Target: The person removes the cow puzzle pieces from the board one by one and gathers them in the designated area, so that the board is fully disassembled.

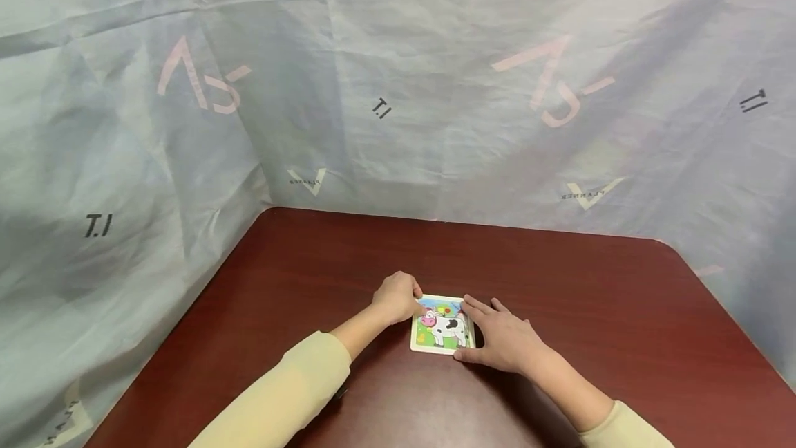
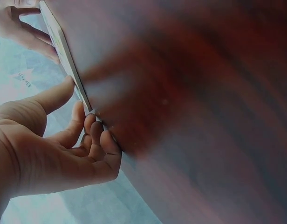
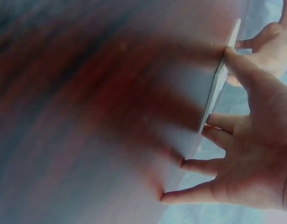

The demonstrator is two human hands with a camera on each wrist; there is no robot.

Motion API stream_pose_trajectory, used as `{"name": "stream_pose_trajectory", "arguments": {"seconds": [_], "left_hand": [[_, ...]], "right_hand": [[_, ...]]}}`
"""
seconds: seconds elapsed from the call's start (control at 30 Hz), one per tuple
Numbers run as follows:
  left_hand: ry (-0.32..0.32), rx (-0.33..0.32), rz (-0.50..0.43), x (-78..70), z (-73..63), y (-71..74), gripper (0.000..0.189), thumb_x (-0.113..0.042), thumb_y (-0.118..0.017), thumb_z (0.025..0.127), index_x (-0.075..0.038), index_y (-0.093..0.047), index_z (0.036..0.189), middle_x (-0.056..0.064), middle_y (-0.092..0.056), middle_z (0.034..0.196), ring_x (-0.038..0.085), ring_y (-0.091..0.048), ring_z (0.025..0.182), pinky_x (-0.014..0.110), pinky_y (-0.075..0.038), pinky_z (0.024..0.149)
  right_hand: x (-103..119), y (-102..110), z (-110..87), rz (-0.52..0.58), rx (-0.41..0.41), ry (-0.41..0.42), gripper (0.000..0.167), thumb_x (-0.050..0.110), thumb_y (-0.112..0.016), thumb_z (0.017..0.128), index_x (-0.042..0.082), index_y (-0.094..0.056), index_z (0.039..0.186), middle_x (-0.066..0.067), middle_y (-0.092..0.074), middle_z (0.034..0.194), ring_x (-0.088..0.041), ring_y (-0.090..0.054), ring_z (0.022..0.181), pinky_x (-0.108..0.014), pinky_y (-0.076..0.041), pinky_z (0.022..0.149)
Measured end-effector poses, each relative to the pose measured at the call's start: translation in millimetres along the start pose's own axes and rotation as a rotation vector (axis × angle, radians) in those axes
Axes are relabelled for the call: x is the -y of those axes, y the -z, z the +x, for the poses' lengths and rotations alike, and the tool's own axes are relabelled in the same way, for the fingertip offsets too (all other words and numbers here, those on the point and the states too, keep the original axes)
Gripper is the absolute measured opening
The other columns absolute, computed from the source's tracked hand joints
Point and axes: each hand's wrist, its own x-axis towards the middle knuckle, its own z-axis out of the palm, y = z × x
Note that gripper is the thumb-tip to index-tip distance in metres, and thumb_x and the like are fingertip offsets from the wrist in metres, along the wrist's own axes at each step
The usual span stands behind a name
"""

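Note:
A small square cow puzzle [image 1: 445, 332] with a pale frame lies on the dark red table, showing a spotted cow on green and blue. My left hand [image 1: 398, 298] pinches its upper left corner between thumb and index finger. In the left wrist view, that hand's other fingers curl beside the puzzle's edge [image 2: 64, 51], against the tabletop. Across from it, my right hand [image 1: 505, 339] spreads over the right side, thumb at the near edge and fingertips at the far right corner. The right wrist view shows its outer fingers [image 3: 190, 196] straight, touching the table.
The reddish-brown table [image 1: 560, 275] has rounded far corners. Grey printed sheeting [image 1: 398, 88] hangs behind it and along the left side. A small dark object [image 1: 340, 391], partly hidden, shows beside the left sleeve.

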Motion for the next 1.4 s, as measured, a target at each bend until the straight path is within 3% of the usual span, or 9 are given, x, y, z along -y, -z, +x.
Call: {"name": "stream_pose_trajectory", "arguments": {"seconds": [0.3, 0.8, 1.4], "left_hand": [[0.004, -0.024, -0.009, 16.4, -4.9, 9.0, 0.028, -0.022, -0.091, 0.076, -0.011, -0.069, 0.088, 0.0, -0.059, 0.091, 0.02, -0.057, 0.084, 0.042, -0.05, 0.072], [-0.03, 0.006, -0.021, 7.8, -1.3, -0.6, 0.027, -0.02, -0.09, 0.078, -0.01, -0.067, 0.089, 0.001, -0.057, 0.092, 0.019, -0.054, 0.084, 0.038, -0.048, 0.071], [-0.09, -0.028, -0.088, -1.3, 0.0, -2.4, 0.029, -0.013, -0.091, 0.075, -0.007, -0.066, 0.086, -0.001, -0.058, 0.08, 0.017, -0.054, 0.077, 0.032, -0.048, 0.071]], "right_hand": [[10.2, -3.6, 14.3, -0.01, 0.018, 0.037, 0.092, 0.065, -0.074, 0.081, 0.015, -0.046, 0.153, 0.0, -0.038, 0.16, -0.047, -0.035, 0.142, -0.082, -0.037, 0.084], [0.8, -5.6, 5.1, -0.003, 0.017, 0.001, 0.091, 0.063, -0.076, 0.081, 0.015, -0.046, 0.153, 0.0, -0.038, 0.16, -0.046, -0.035, 0.142, -0.083, -0.036, 0.084], [-4.1, -0.9, -0.7, -0.004, 0.026, -0.019, 0.09, 0.062, -0.075, 0.082, 0.016, -0.045, 0.153, 0.0, -0.037, 0.161, -0.046, -0.034, 0.143, -0.082, -0.036, 0.085]]}}
